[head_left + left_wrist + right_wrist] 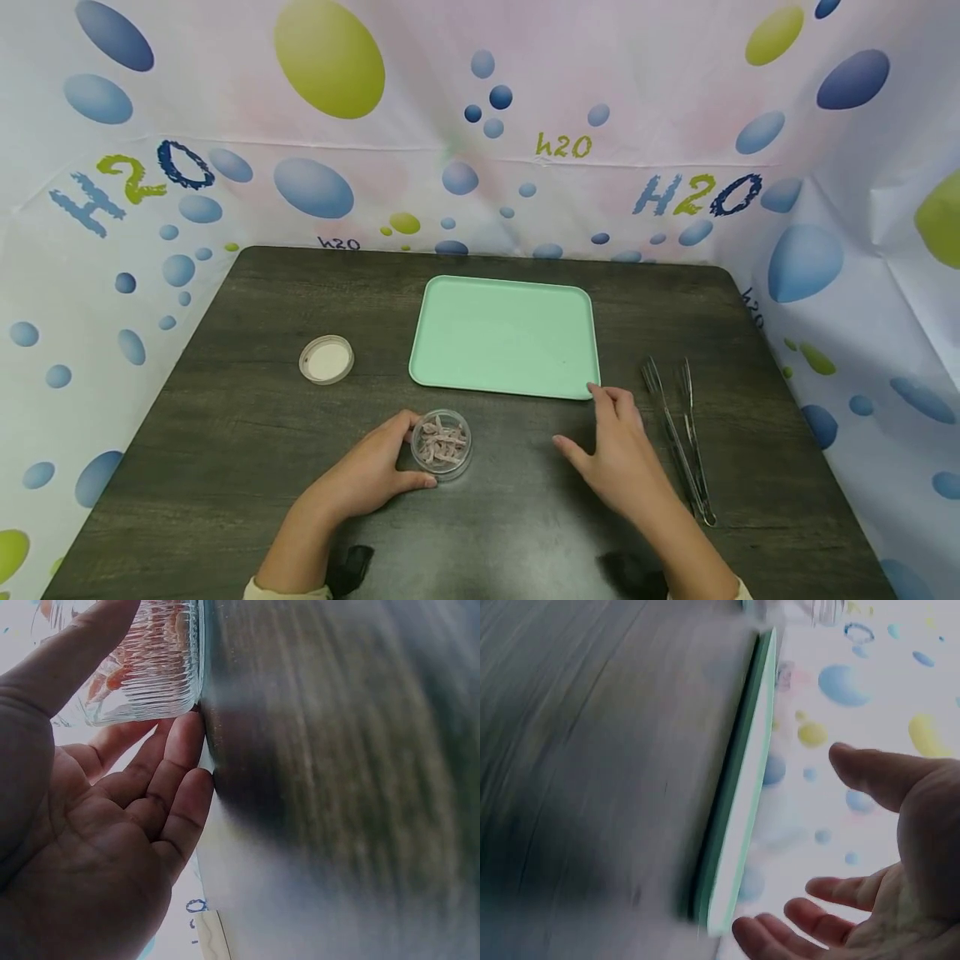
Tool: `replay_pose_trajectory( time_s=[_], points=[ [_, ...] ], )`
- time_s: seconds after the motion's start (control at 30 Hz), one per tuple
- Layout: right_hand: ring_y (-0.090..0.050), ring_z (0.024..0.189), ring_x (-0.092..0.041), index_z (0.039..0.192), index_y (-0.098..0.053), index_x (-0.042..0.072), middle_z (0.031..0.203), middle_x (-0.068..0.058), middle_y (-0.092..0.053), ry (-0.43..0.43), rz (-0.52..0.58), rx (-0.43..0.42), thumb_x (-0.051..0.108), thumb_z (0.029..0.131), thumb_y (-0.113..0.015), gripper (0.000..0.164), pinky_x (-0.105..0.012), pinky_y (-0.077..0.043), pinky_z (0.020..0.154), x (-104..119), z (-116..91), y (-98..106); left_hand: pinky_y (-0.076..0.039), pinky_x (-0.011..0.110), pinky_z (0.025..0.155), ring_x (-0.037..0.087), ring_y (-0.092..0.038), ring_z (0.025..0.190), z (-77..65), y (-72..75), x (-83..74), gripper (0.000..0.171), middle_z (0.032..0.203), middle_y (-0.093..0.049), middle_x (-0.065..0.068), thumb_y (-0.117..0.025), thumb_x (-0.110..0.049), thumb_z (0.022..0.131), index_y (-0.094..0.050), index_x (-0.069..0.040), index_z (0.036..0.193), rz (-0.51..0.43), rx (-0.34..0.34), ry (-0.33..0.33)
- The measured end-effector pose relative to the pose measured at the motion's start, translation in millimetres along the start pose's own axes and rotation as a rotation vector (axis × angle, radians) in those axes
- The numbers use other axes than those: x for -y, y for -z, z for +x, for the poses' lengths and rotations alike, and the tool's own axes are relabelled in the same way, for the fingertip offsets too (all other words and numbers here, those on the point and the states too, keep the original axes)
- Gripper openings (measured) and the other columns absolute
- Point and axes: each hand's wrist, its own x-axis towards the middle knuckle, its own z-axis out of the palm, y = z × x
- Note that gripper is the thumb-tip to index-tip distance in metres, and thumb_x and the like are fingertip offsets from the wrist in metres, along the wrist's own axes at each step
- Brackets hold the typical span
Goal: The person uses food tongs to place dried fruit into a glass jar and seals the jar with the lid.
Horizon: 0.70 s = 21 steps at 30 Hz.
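My left hand [367, 475] holds a small round clear glass jar [454, 473] from its left side, thumb at the near side and fingers at the far side. The jar stands upright without a lid, with several pinkish-grey strips [441, 440] inside. In the left wrist view, ribbed glass [161, 690] shows between thumb and fingers. Over the table to the right, my right hand [622, 458] has its fingers spread and holds nothing. Its fingertips overlap the near right corner of a mint-green tray [502, 333] in the head view.
A round lid [326, 360] with a pale inside lies left of the tray. Metal tongs [677, 442] lie right of my right hand, their tips pointing away from me. Behind the dark wood table [225, 433] hangs a white sheet [420, 100] printed with coloured drops.
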Motion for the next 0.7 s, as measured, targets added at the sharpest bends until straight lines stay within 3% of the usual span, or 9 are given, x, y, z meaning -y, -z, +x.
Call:
replay_pose_trajectory(
  time_s=[0.27,0.5,0.7],
  points=[
    [-0.055,0.145,-0.035,0.164,-0.041,0.006,0.162,-0.014,-0.040,0.151,0.065,0.082,0.035,0.093,-0.089,0.090,-0.054,-0.054,0.110,33.7,11.7,-26.1,-0.054,0.051,0.100,0.024,-0.067,0.122,-0.3,-1.3,1.1,0.062,0.126,-0.069,0.002,-0.094,-0.036,0.086,-0.058,-0.018,0.133,0.005,-0.002,-0.002],
    [-0.064,0.134,-0.033,0.163,-0.041,0.011,0.159,-0.011,-0.043,0.210,0.234,0.253,0.030,0.091,-0.091,0.090,-0.050,-0.057,0.107,59.3,15.6,-48.0,-0.054,0.052,0.101,0.025,-0.067,0.123,-1.1,-0.8,0.3,0.061,0.127,-0.069,0.001,-0.094,-0.036,0.086,-0.058,-0.018,0.132,0.001,-0.009,-0.013],
    [-0.062,0.139,-0.030,0.162,-0.040,0.007,0.158,-0.013,-0.048,0.307,0.179,0.307,0.035,0.090,-0.092,0.093,-0.050,-0.055,0.112,72.9,17.4,-67.1,-0.054,0.050,0.101,0.022,-0.067,0.121,0.4,-0.3,1.5,0.061,0.127,-0.069,0.001,-0.093,-0.035,0.087,-0.058,-0.017,0.134,0.007,-0.004,-0.023]
  ],
)
